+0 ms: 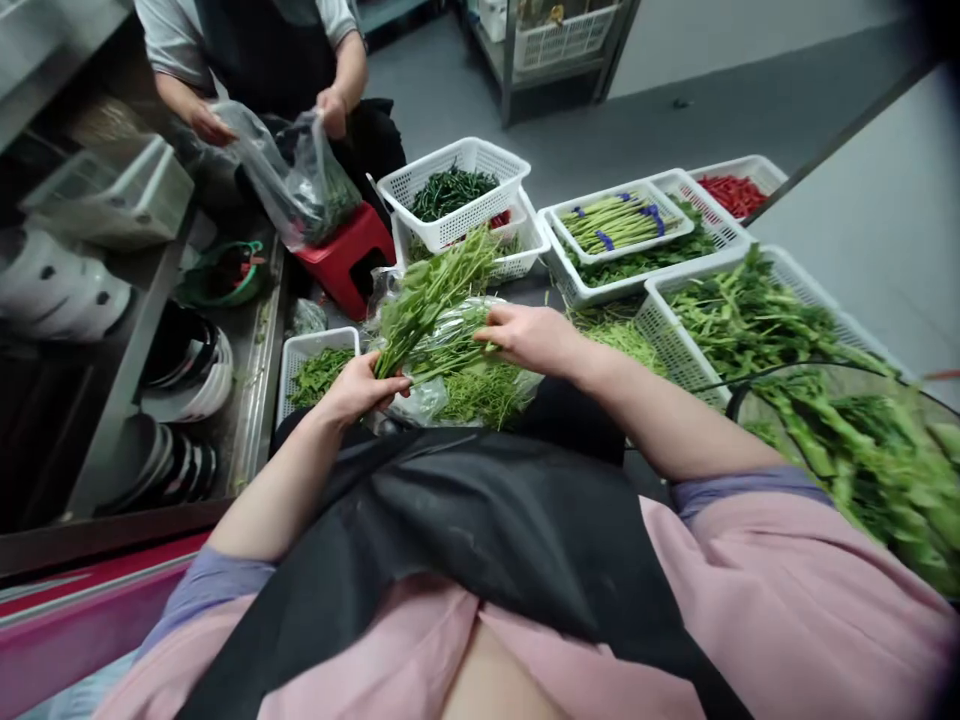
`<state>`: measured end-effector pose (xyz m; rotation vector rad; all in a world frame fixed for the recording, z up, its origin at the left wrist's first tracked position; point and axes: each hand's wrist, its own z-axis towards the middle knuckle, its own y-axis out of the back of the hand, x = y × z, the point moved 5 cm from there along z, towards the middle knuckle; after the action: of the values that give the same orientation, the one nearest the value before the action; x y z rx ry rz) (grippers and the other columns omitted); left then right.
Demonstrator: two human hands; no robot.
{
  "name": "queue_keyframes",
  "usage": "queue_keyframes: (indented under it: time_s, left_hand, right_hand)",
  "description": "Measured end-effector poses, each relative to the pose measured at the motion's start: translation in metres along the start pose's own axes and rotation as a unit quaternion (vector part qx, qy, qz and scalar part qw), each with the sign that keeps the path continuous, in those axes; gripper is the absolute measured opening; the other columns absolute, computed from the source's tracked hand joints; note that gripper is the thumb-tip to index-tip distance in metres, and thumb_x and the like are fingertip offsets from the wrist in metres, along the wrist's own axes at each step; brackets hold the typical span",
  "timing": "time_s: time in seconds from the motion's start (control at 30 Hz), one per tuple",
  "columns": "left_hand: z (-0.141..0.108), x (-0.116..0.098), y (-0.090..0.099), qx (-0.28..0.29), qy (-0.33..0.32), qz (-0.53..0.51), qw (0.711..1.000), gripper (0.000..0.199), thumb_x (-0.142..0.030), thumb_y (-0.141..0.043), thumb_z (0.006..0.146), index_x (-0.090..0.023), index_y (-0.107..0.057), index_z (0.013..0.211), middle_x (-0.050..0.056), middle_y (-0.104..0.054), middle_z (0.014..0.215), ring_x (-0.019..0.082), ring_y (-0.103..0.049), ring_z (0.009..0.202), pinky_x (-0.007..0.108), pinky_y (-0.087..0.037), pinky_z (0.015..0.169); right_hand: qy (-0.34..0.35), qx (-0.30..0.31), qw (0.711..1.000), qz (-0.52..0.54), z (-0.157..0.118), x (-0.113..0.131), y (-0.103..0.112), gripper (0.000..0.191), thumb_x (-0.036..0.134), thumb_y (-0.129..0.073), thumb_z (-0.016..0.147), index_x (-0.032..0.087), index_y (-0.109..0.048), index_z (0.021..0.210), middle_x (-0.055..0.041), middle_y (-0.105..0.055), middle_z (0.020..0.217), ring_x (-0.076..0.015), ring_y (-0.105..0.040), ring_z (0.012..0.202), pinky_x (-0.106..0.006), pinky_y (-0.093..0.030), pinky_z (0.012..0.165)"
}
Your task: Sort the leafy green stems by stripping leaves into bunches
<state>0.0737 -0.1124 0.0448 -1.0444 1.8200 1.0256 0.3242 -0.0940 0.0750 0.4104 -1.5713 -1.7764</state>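
My left hand is closed round the lower stems of a bunch of leafy greens, whose leaves point up and away from me. To its right, my right hand pinches the ends of some thin green stems that stretch across toward my left hand. Below both hands lies a heap of fine green stems, with clear plastic bag around it. A white basket of short greens stands just left of my left hand.
Across from me a person holds a clear bag over a red stool. White baskets of green chillies, banded asparagus, red chillies and leafy greens stand ahead and right. A metal shelf runs along the left.
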Motion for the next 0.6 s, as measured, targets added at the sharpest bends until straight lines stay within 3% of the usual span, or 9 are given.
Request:
queue_keyframes:
  time_s: [0.1, 0.17, 0.33, 0.47, 0.53, 0.57, 0.6]
  left_hand:
    - [0.003, -0.002, -0.002, 0.003, -0.012, -0.012, 1.000, 0.040, -0.035, -0.081, 0.060, -0.015, -0.051, 0.076, 0.001, -0.065, 0.060, 0.006, -0.044, 0.035, 0.019, -0.030, 0.035]
    - [0.005, -0.001, 0.000, 0.001, -0.019, -0.021, 1.000, 0.041, -0.036, -0.081, 0.060, -0.015, -0.050, 0.077, 0.002, -0.066, 0.061, 0.006, -0.046, 0.036, 0.019, -0.032, 0.036]
    - [0.003, 0.005, 0.005, 0.054, 0.004, -0.032, 0.998, 0.042, -0.041, -0.080, 0.063, -0.014, -0.052, 0.081, 0.003, -0.067, 0.066, 0.007, -0.049, 0.038, 0.019, -0.034, 0.037]
    - [0.001, 0.011, 0.005, 0.072, 0.015, -0.047, 0.996, 0.039, -0.039, -0.080, 0.065, -0.015, -0.051, 0.076, 0.000, -0.060, 0.057, 0.003, -0.040, 0.034, 0.017, -0.024, 0.034]
    - [0.003, 0.014, 0.004, 0.064, 0.009, -0.073, 0.995, 0.039, -0.038, -0.080, 0.064, -0.015, -0.050, 0.073, -0.001, -0.059, 0.055, 0.003, -0.038, 0.034, 0.017, -0.022, 0.034]
    - [0.004, 0.015, 0.003, 0.058, 0.005, -0.086, 0.995, 0.040, -0.038, -0.081, 0.064, -0.016, -0.049, 0.073, -0.001, -0.058, 0.053, 0.003, -0.037, 0.033, 0.017, -0.021, 0.034]
    - [0.005, 0.016, 0.003, 0.054, 0.002, -0.098, 0.994, 0.040, -0.037, -0.081, 0.063, -0.016, -0.048, 0.072, -0.002, -0.055, 0.051, 0.003, -0.036, 0.033, 0.017, -0.021, 0.034]
  right_hand:
    - [0.054, 0.112, 0.990, -0.064, 0.013, 0.009, -0.019, 0.021, 0.024, -0.053, 0.089, 0.018, -0.071, 0.096, -0.0084, -0.066, 0.101, -0.0157, -0.061, 0.080, -0.024, -0.036, 0.058]
    - [0.068, 0.134, 0.986, -0.076, 0.013, 0.010, -0.027, 0.021, 0.024, -0.052, 0.088, 0.017, -0.070, 0.099, -0.0084, -0.066, 0.101, -0.0160, -0.061, 0.081, -0.025, -0.034, 0.058]
    - [0.013, 0.112, 0.992, -0.054, 0.006, -0.005, -0.033, 0.019, 0.024, -0.052, 0.085, 0.013, -0.067, 0.092, -0.0110, -0.067, 0.094, -0.0194, -0.060, 0.085, -0.027, -0.037, 0.065]
    - [-0.068, 0.045, 0.992, 0.099, 0.001, -0.017, -0.042, 0.012, 0.024, -0.055, 0.078, 0.015, -0.063, 0.080, -0.0091, -0.066, 0.084, -0.0194, -0.058, 0.079, -0.028, -0.039, 0.068]
    - [-0.164, -0.058, 0.950, 0.260, -0.006, -0.032, -0.048, 0.011, 0.027, -0.057, 0.077, 0.017, -0.060, 0.077, -0.0049, -0.063, 0.074, -0.0168, -0.055, 0.071, -0.027, -0.038, 0.064]
    - [-0.230, -0.120, 0.893, 0.367, -0.013, -0.043, -0.053, 0.012, 0.030, -0.057, 0.077, 0.018, -0.058, 0.076, -0.0019, -0.059, 0.068, -0.0146, -0.051, 0.064, -0.026, -0.037, 0.060]
    - [-0.298, -0.173, 0.810, 0.474, -0.021, -0.054, -0.062, 0.014, 0.033, -0.057, 0.077, 0.019, -0.055, 0.075, 0.0013, -0.053, 0.061, -0.0122, -0.045, 0.056, -0.025, -0.034, 0.054]
